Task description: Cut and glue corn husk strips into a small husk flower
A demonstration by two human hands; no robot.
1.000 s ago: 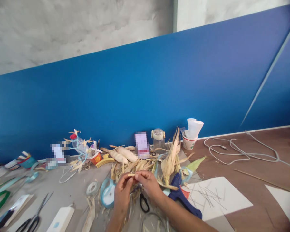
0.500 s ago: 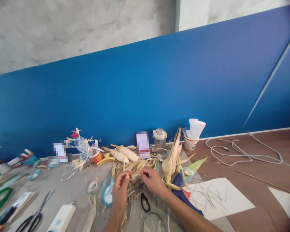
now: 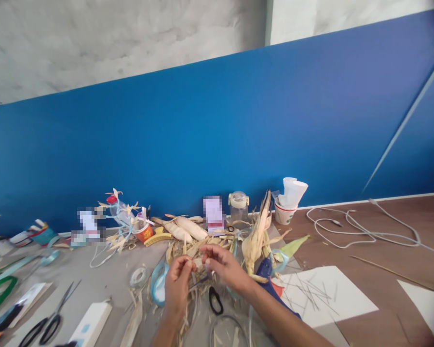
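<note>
Over the heap of dry corn husks (image 3: 195,249), both of my hands are raised close together. My left hand (image 3: 178,279) is closed, thumb against the fingers; whatever is in the pinch is too small to make out. My right hand (image 3: 226,267) faces it from the right, with fingers partly stretched and a gap to the thumb; nothing shows clearly in it. A roll of light-blue ribbon (image 3: 159,285) lies left of my left wrist. Below my hands rests a black oval handle loop (image 3: 215,300). A dark-blue glue gun (image 3: 265,271) lies beyond my right forearm.
Scissors (image 3: 50,320), a white box-like block (image 3: 94,324) and a tape roll (image 3: 139,276) lie left. Behind stand a lidded jar (image 3: 238,208) and a paper cup (image 3: 285,212). Thin sticks lie on white paper (image 3: 347,294); a white cable (image 3: 361,233) coils at right.
A pale yellowish strip showed between my fingertips a second ago and is no longer plain. My hands moved slightly apart, and my right fingers loosened from a pinch.
</note>
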